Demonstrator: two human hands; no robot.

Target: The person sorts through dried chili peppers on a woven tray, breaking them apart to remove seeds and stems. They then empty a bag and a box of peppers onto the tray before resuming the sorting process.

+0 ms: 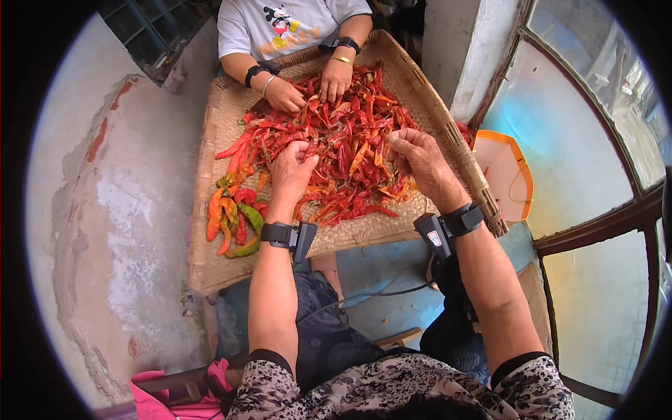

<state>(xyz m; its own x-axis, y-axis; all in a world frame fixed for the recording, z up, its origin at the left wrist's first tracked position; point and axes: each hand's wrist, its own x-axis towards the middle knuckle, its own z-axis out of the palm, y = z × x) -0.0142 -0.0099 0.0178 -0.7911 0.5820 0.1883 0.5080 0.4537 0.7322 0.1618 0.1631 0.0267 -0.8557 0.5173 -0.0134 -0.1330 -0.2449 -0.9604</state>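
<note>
A shallow woven tray (231,273) holds a heap of dried red chili peppers (362,149). My left hand (294,170) is over the near left part of the heap, with a red chili between its thumb and fingers. At the heap's right side is my right hand (420,157), thumb and forefinger pinched together; whether something small is between them I cannot tell. Fresher orange, red and green peppers (233,218) lie apart at the tray's left. Across the tray, a co-worker's two hands (310,92) touch peppers at the far edge of the heap.
A wall (147,210) stands close on the left, a framed window (577,126) on the right. An orange-rimmed container (504,176) sits beyond the tray's right edge. A black cable (383,295) hangs between my wrists. Pink cloth (149,396) is at the lower left.
</note>
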